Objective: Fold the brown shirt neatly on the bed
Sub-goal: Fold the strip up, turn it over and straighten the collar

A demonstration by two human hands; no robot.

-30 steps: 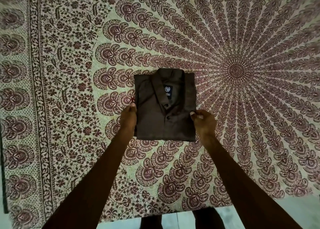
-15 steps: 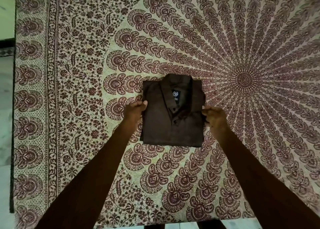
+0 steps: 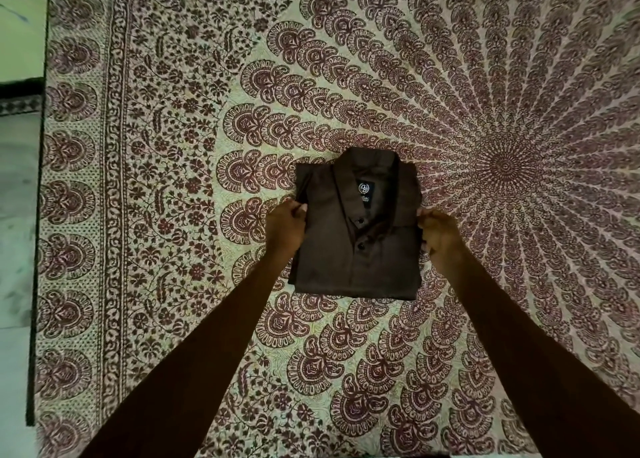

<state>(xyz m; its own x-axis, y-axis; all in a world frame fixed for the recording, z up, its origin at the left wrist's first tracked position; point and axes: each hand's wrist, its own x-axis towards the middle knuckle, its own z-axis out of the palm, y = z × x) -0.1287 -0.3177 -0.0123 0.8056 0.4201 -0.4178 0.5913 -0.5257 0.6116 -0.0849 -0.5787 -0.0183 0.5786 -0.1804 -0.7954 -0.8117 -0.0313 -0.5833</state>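
- Folding is looking all but finished: the brown shirt (image 3: 360,250) is lying as a compact rectangle, front up, with its collar (image 3: 367,165) at the far end and the neck label (image 3: 364,188) and placket buttons showing.
- It is resting flat on the bed (image 3: 166,187), on the patterned spread, just left of the mandala centre (image 3: 502,167) and roughly mid-view.
- The left hand (image 3: 284,231) is gripping the shirt's left edge about halfway along, fingers curled over the cloth.
- The right hand (image 3: 438,236) is pinching the right edge at the same height. Its knuckles are facing the camera, so its fingertips are hiding.
- Judging from this, only tidying is remaining: squaring the sides, pressing the stack flat and letting go.
- The near edge is running straight. The left side is showing under-layers stepping out slightly toward the near corner, so that side is needing the most care.
- Open spread is stretching away on every side of the shirt, giving both hands free room to slide or smooth.
- The bed's left border is lying well apart from the shirt, with pale floor (image 3: 17,222) beyond it, and the near border is sitting at the bottom of view, where both forearms are coming in.
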